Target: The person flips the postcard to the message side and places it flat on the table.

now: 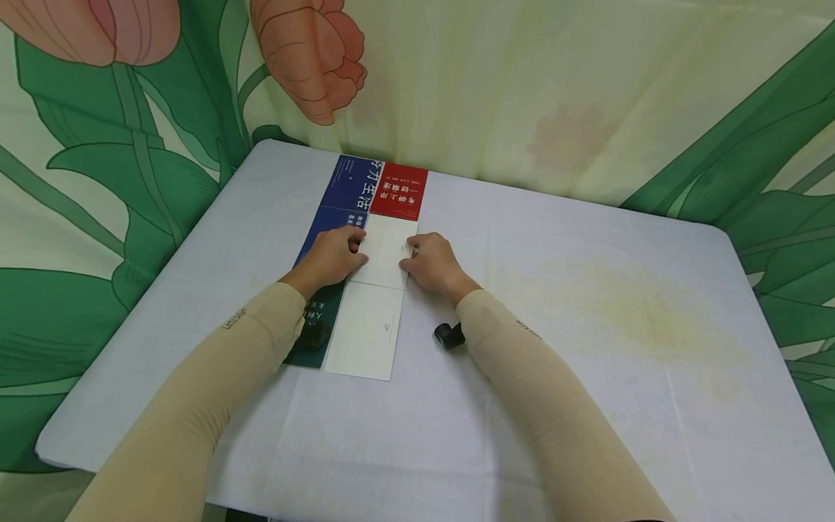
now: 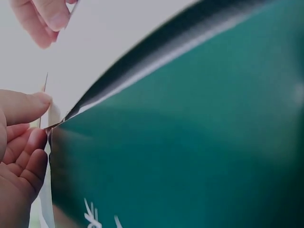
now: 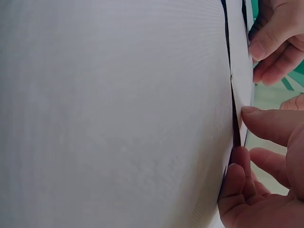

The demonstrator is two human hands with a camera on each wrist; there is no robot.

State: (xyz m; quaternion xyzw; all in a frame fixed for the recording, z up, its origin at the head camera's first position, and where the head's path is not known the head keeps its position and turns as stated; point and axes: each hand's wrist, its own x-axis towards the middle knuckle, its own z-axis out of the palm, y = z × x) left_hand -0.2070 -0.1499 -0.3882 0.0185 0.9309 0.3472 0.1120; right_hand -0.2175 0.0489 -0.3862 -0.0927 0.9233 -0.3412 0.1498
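Note:
In the head view, a white card [image 1: 383,250], blank side up, lies between my two hands. My left hand [image 1: 328,257] pinches its left edge, thumb on top and fingers curled at the side. On the opposite edge, my right hand [image 1: 434,262] pinches it between thumb and fingers. The right wrist view shows the card's thin edge [image 3: 243,97] slightly raised between thumb and fingertips. Below it lies another white card [image 1: 363,326]; above it is a red card [image 1: 399,190] with white lettering. A green card [image 2: 190,137] fills much of the left wrist view.
Left of the white cards runs a column with a blue card [image 1: 351,181], a second blue card [image 1: 323,222] partly under my left hand, and the green card. The white-covered table [image 1: 587,304] extends right. A flowered curtain [image 1: 483,80] hangs behind.

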